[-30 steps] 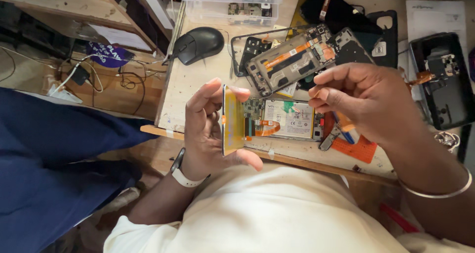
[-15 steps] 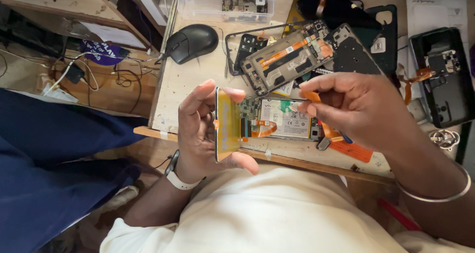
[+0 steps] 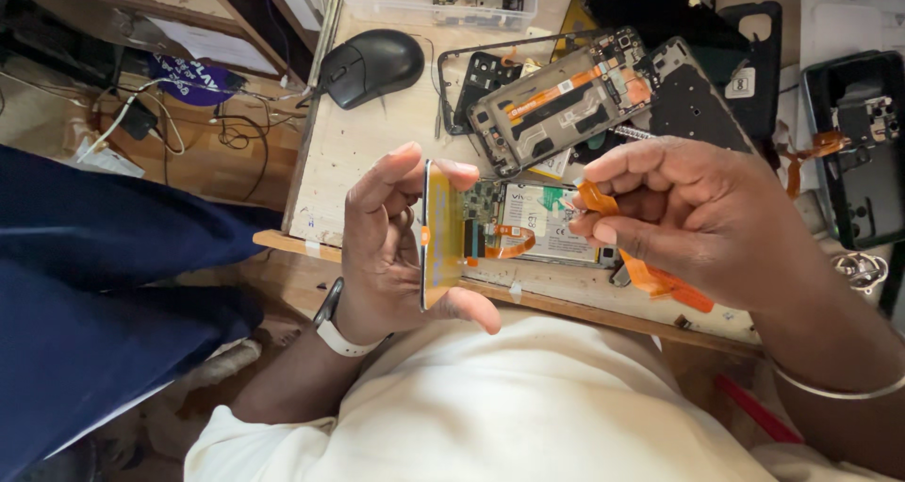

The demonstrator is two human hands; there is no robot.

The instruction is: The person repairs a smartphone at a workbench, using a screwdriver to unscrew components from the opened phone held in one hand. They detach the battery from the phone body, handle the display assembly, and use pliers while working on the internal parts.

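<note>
- Left hand clamps an opened phone by its yellow-edged panel, held edge-on just above the bench front.
- Right hand pinches an orange flex ribbon between thumb and fingertips.
- Risk: a hard pull could tear the ribbon or its connector; the one-hand clamp may slip.
- Hidden: ribbon's far end behind the fingers; panel face unseen.
- Nearby: mouse, spare phone frame.

Lighting: even, soft daylight is falling across the wooden bench; no harsh glare is showing. Shadows: faint ones are lying under the black mouse. Focus: centre is staying sharp; the frame edges are bending slightly with wide-angle distortion.
</note>
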